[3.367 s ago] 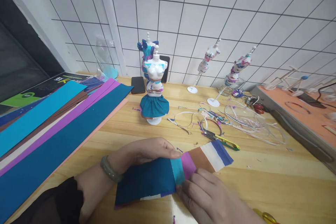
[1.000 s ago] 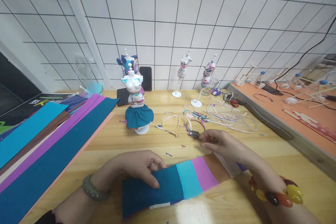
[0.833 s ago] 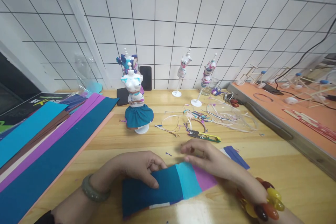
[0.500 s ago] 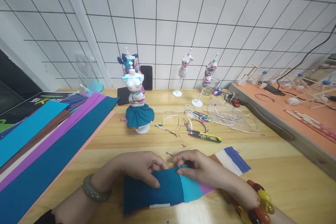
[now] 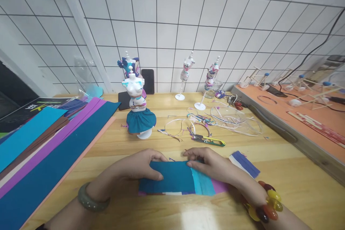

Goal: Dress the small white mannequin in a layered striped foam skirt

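Note:
A fanned stack of small coloured paper pieces (image 5: 172,181) lies on the wooden table (image 5: 283,187) in front of me, dark teal on top, with light blue, purple, white and navy edges showing to the right. My left hand (image 5: 137,167) grips the stack's left end, thumb on top of the teal piece. My right hand (image 5: 212,167) pinches the stack near its middle, fingers pressed on the teal and light blue pieces. A small mannequin in a teal skirt (image 5: 138,109) stands behind the hands.
Long coloured paper sheets (image 5: 48,143) cover the table's left side. Thread snips (image 5: 208,139), ribbon loops and clear plastic scraps (image 5: 234,118) lie behind the hands. More mannequins (image 5: 185,75) stand by the grid wall. An orange board (image 5: 304,115) with wooden stick models sits at right.
My right hand came back from the snips and closed on the paper stack. The stack has been pulled together and shifted slightly toward the right, hiding most of the fanned colours.

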`<act>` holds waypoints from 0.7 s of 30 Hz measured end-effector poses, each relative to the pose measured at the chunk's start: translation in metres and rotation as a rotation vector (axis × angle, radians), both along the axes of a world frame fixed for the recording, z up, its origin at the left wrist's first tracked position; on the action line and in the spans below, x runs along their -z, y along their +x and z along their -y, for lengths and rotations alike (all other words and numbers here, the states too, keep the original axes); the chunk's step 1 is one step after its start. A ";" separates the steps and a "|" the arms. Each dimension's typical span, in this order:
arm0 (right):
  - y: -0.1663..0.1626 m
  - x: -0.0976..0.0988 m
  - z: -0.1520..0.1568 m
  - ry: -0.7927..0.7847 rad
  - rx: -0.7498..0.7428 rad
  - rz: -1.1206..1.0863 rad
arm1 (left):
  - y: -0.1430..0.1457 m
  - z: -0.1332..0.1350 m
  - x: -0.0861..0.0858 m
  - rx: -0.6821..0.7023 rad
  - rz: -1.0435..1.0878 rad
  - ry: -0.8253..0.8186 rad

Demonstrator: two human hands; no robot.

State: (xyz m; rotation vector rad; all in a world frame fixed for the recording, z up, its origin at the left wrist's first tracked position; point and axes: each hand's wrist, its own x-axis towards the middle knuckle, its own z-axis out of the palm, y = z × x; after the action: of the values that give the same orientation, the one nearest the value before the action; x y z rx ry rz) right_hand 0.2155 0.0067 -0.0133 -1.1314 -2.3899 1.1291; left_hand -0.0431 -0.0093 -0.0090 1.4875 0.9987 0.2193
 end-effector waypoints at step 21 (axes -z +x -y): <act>0.003 0.002 -0.005 0.167 0.017 0.130 | 0.044 0.020 0.024 0.198 -0.401 1.129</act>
State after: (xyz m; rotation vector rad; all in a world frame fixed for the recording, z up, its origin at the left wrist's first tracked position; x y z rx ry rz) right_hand 0.2184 0.0117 -0.0151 -1.1993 -2.5120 0.8553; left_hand 0.0013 -0.0296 -0.0331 2.7260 1.0763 0.3843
